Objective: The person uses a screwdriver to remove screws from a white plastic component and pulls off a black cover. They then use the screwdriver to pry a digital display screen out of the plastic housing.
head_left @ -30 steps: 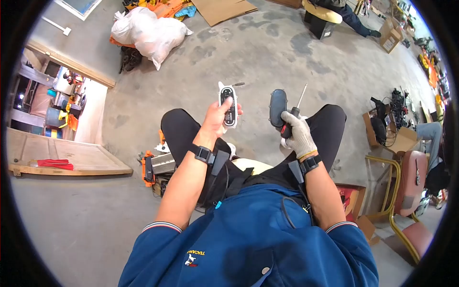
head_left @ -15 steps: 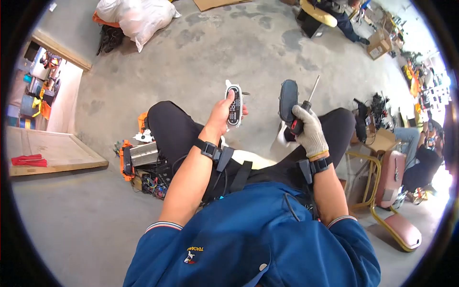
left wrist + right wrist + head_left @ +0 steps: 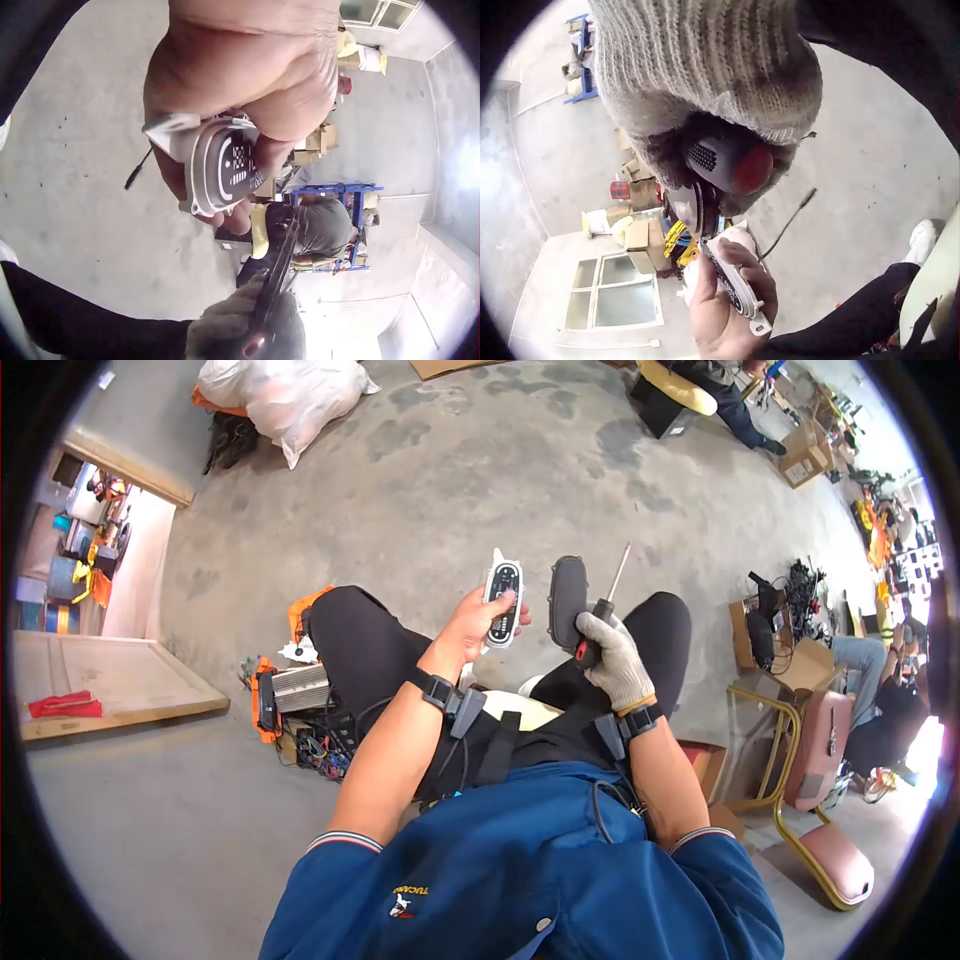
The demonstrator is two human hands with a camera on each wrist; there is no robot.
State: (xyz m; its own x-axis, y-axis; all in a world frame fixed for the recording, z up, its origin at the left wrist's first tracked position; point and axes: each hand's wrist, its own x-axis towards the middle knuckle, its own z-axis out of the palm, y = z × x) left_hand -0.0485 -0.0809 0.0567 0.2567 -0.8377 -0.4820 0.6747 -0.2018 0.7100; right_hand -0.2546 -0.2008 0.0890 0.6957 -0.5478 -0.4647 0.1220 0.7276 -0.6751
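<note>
My bare left hand grips a white-rimmed oval display unit, the thumb lying across its black face. In the left wrist view, printed digits and bars show on that face, and a thin dark cable with a plug end sticks out beside the unit. My right hand, in a knitted glove, holds a screwdriver by its black-and-red handle, shaft pointing up and away. The same hand also holds a dark oval cover with small lugs along its edge. Cover and display unit are apart, side by side above the knees.
Electronic parts and wires lie on the floor by the left leg. To the right stand a pink chair and a cardboard box with black cables. White sacks lie far left; another person sits at the far right.
Both hands have come closer together, the right one moving left and slightly toward the body with cover and screwdriver. Each hand keeps what it holds. The head view has shifted too.
</note>
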